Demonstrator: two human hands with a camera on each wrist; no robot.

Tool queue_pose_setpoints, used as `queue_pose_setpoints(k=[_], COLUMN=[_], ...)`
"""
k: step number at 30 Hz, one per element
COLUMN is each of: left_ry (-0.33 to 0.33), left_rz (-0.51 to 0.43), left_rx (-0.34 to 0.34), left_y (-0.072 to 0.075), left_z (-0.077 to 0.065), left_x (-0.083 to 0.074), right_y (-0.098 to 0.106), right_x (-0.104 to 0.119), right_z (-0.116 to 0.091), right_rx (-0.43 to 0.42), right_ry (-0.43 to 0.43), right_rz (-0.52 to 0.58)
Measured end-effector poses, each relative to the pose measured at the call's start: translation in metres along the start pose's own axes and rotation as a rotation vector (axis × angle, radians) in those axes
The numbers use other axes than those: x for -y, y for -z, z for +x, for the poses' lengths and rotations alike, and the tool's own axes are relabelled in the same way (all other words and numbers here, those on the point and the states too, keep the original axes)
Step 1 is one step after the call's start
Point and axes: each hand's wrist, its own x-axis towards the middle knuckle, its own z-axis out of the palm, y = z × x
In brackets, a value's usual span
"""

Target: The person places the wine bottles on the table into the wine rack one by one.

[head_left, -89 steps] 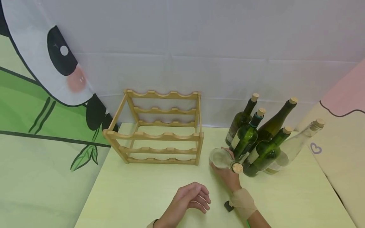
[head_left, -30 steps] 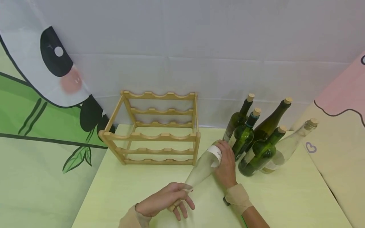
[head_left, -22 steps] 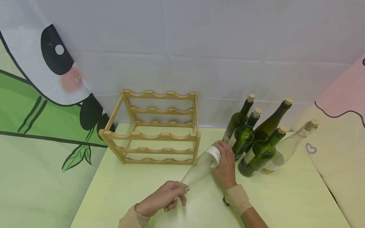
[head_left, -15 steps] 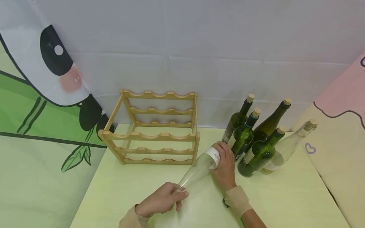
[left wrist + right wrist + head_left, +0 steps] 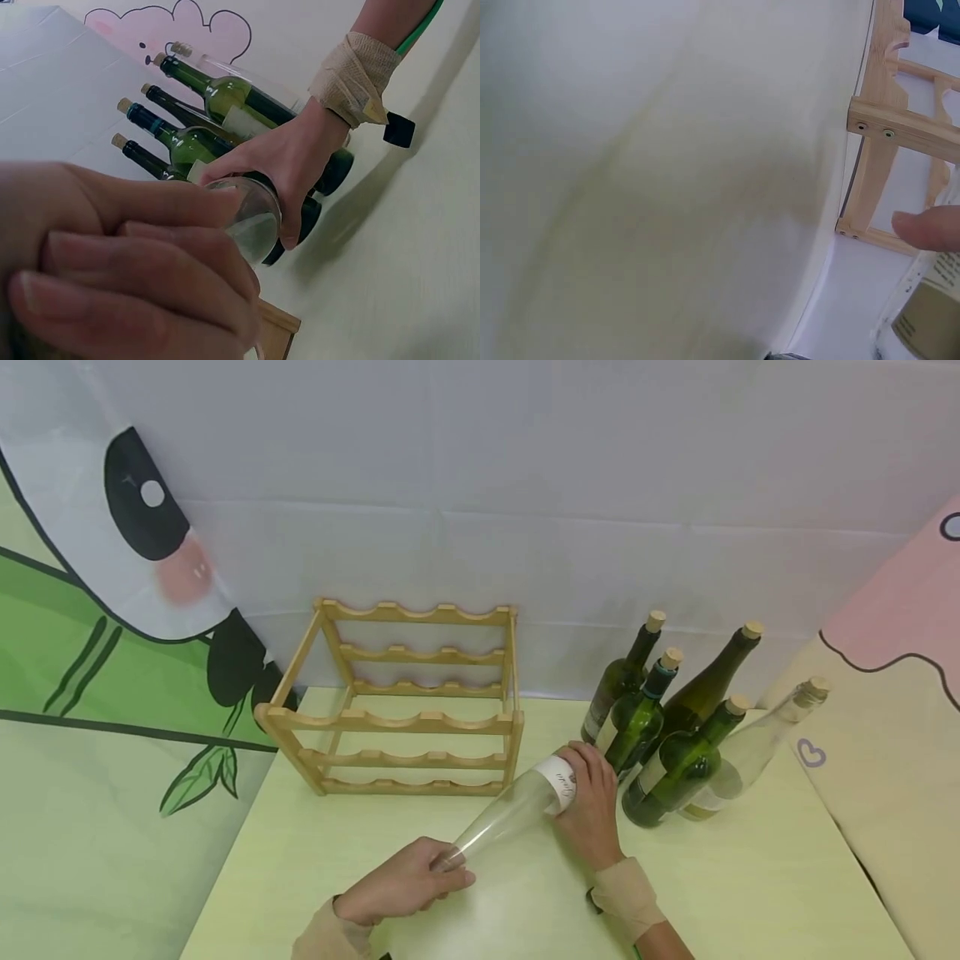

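Observation:
A clear glass wine bottle [image 5: 502,818] with a white label slants between my two hands, its base up and right, its neck down and left. My left hand [image 5: 405,881] grips the neck, and its fingers hide the corked end. Around the labelled base end curls my right hand [image 5: 590,802], close beside the green bottles. In the left wrist view the left fingers [image 5: 150,277] are bent in the foreground. The right wrist view catches a fingertip [image 5: 926,227] over the printed label of the bottle.
A wooden wine rack [image 5: 420,722] with scalloped bars stands left of the bottle, nothing lying in it. Several corked bottles stand at the right, including a green bottle [image 5: 678,768] and another clear bottle [image 5: 757,747]. A cloth backdrop [image 5: 480,552] rises behind the table [image 5: 315,860].
The bottle has tipped over from pointing its cork toward me, its neck swinging left. My left hand, empty before, has taken hold of the neck. Both hands have since shifted slightly left and down.

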Motion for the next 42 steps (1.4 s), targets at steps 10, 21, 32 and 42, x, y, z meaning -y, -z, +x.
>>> queue_pose_setpoints(k=[10, 21, 32, 42], left_ry=[-0.016, -0.006, -0.009, 0.007], left_rz=[-0.024, -0.008, -0.036, 0.005], left_rx=[0.04, 0.055, 0.073, 0.05], left_y=[0.018, 0.033, 0.043, 0.049], left_z=[-0.003, -0.013, -0.029, -0.047], left_x=[0.005, 0.008, 0.014, 0.016], right_y=[0.004, 0.009, 0.013, 0.019], right_x=[0.003, 0.005, -0.01, -0.012], right_z=[-0.001, -0.003, -0.006, -0.004], right_rx=[0.011, 0.063, 0.15, 0.188], right_ry=[-0.003, -0.152, -0.194, -0.184], right_rz=[0.012, 0.224, 0.338, 0.329])
